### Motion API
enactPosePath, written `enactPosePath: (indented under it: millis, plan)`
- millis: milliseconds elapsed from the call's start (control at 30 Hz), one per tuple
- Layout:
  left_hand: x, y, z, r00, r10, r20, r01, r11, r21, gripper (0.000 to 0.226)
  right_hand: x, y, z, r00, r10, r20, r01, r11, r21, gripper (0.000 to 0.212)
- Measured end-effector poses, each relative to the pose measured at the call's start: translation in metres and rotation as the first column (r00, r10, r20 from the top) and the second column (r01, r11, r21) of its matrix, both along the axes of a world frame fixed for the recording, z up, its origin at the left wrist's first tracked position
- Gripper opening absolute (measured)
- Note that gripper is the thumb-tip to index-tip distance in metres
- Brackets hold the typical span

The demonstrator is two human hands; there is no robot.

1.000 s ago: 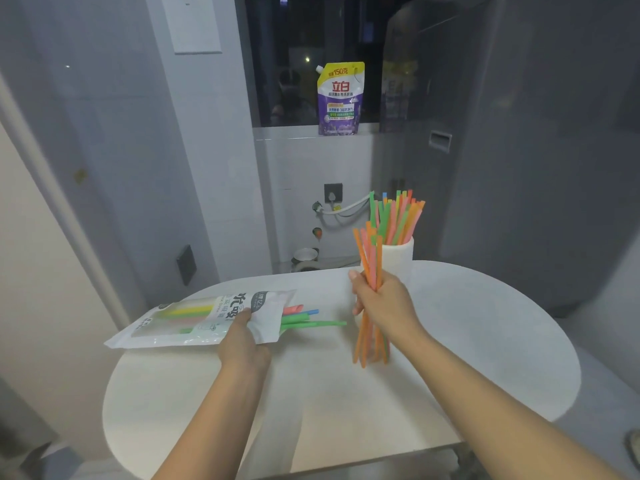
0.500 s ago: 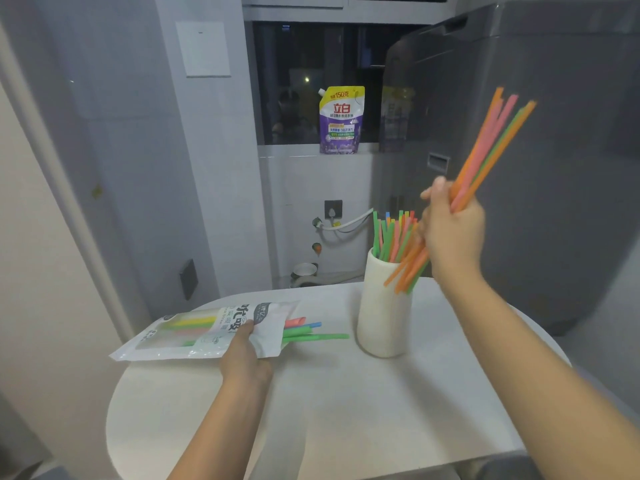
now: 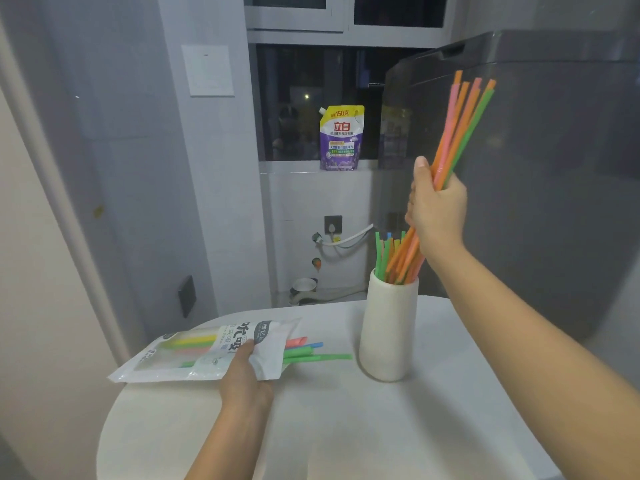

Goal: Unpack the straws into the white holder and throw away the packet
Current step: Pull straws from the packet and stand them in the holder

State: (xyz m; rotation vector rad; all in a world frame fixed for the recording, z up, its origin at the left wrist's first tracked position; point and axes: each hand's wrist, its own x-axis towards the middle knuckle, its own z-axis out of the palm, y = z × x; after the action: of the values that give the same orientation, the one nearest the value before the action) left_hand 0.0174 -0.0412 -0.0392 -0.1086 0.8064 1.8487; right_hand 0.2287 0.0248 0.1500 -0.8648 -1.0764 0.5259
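A white cylindrical holder (image 3: 388, 337) stands upright on the round white table (image 3: 363, 427), with several coloured straws in it. My right hand (image 3: 437, 206) is closed around a bundle of orange, pink and green straws (image 3: 460, 129), tilted, their lower ends dipping into the holder's mouth. The white straw packet (image 3: 194, 355) lies flat on the table at the left, with several straws (image 3: 311, 351) sticking out of its open right end. My left hand (image 3: 247, 379) grips the packet near that opening.
A large grey appliance (image 3: 536, 185) stands right behind the table. A purple detergent pouch (image 3: 341, 138) sits on the window sill. A wall socket and hose (image 3: 341, 233) lie low behind the holder. A pale wall runs along the left.
My right hand lifted the straw bundle from the table in front of the holder to above it and lowered its ends into the holder. The left hand stayed on the packet.
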Motion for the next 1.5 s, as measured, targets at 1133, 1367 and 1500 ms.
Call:
enactPosePath:
  millis: [1133, 1367, 1500]
  plan:
    - [-0.004, 0.0, 0.004, 1.0, -0.017, 0.003, 0.017, 1.0, 0.0, 0.044, 0.008, 0.002, -0.051, 0.829, -0.238, 0.506, 0.221, 0.971, 0.095, 0.061]
    - [-0.006, -0.001, 0.006, 1.0, -0.023, 0.001, 0.023, 1.0, -0.014, 0.045, 0.007, 0.004, -0.058, 0.556, -0.289, 0.78, 0.264, 0.95, 0.164, 0.047]
    - [-0.007, -0.001, 0.006, 1.0, -0.021, 0.002, 0.021, 1.0, 0.005, 0.045, 0.01, 0.003, -0.074, 0.426, -0.282, 0.86, 0.308, 0.939, 0.155, 0.051]
